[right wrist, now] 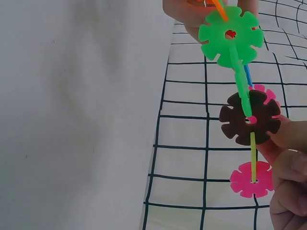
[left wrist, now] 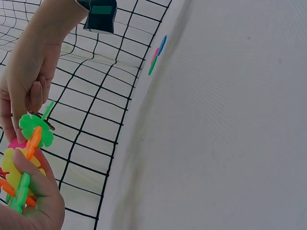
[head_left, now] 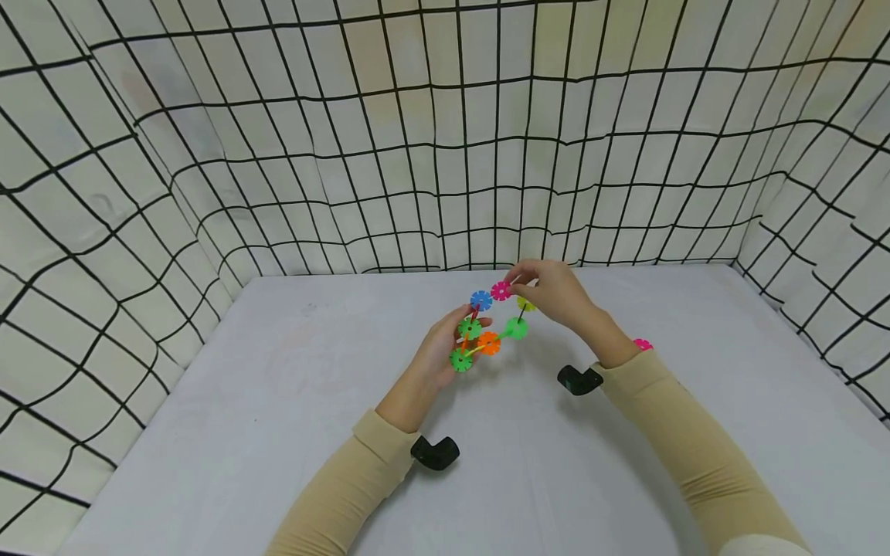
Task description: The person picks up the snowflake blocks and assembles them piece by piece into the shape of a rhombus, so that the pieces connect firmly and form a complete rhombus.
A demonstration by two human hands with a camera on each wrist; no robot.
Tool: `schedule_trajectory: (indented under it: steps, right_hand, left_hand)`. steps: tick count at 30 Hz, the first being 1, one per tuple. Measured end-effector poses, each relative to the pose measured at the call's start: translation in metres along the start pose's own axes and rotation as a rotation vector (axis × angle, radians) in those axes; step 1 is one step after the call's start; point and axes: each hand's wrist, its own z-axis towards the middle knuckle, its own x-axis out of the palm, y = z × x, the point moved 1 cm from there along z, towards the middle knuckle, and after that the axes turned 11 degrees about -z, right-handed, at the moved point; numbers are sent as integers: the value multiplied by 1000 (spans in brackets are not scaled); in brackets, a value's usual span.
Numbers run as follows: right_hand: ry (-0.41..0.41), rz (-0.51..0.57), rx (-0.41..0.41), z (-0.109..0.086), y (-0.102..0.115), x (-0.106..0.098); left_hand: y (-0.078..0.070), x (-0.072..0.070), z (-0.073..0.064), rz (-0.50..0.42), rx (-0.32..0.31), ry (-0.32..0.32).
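Above the table, both hands hold a curved chain of slotted plastic snowflake discs. My left hand (head_left: pixel 439 347) grips its left side, around green discs (head_left: pixel 470 328); in the left wrist view its thumb lies over a yellow disc (left wrist: pixel 34 160). A blue disc (head_left: pixel 481 300) stands at the chain's top left, beside a pink disc (head_left: pixel 501 291) that my right hand (head_left: pixel 556 293) pinches at the fingertips. Orange (head_left: pixel 490 343) and light green discs (head_left: pixel 516 328) form the lower side. In the right wrist view, a brown disc (right wrist: pixel 240 124) hangs between green (right wrist: pixel 216 38) and pink ones.
Another pink disc (head_left: pixel 643 344) lies on the white table (head_left: pixel 278 432), partly behind my right forearm. Several loose discs (left wrist: pixel 154 56) show near the table's edge in the left wrist view. A black grid on pale sheeting (head_left: pixel 410 174) surrounds the table's back and sides.
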Motion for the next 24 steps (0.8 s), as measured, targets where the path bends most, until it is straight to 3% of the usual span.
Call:
schedule_trajectory:
  steps: [8,15,24]
  right_hand:
    - [-28,8,-53,-3,0,3]
    - [-21,27,-112,-1,-4,4]
    - [10,55,-179,-4,-8,4]
  left_hand:
    - [1,0,1,21,-2,4]
    - [-1,-1,1,29,-41,55]
    - [-4,-4,1,177,-83,85]
